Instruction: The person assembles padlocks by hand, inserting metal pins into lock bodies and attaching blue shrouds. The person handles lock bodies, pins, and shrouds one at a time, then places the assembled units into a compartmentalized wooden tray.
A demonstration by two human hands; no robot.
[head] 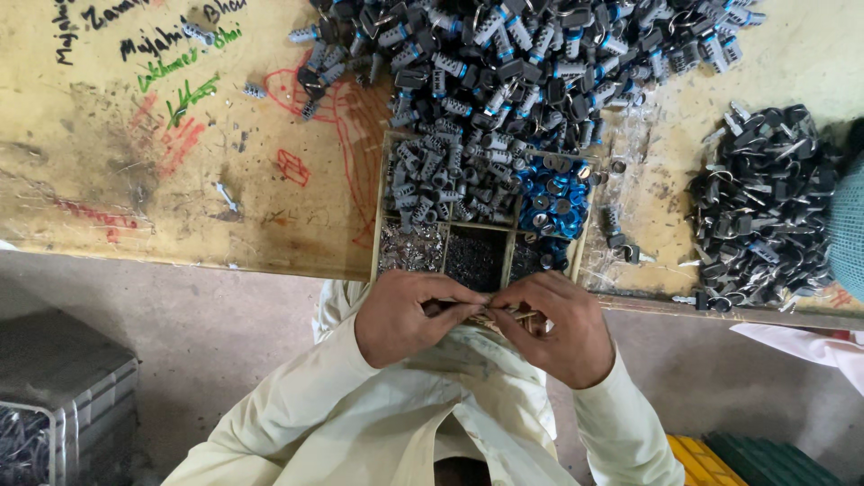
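Bench (135,180) is showing a worn, yellowish top w/ scuffs, dark stains and red, green & black scribbles; a grey concrete floor (225,315) is lying below its near edge. A wooden tray (376,216) w/ compartments is sitting at the edge, holding grey ribbed cylinders, blue rings (553,198) and fine dark bits. A big heap of grey & black lock cylinders (540,54) is spreading behind it; a pile of black-headed keys (765,216) is lying well apart to one side. A grey metal crate (63,396) is standing on the floor.

Left hand (400,315) and right hand (553,324) are meeting fingertip to fingertip just in front of the tray, both pinched closed on a small thin part (474,310), mostly hidden by fingers, over the cream shirt.
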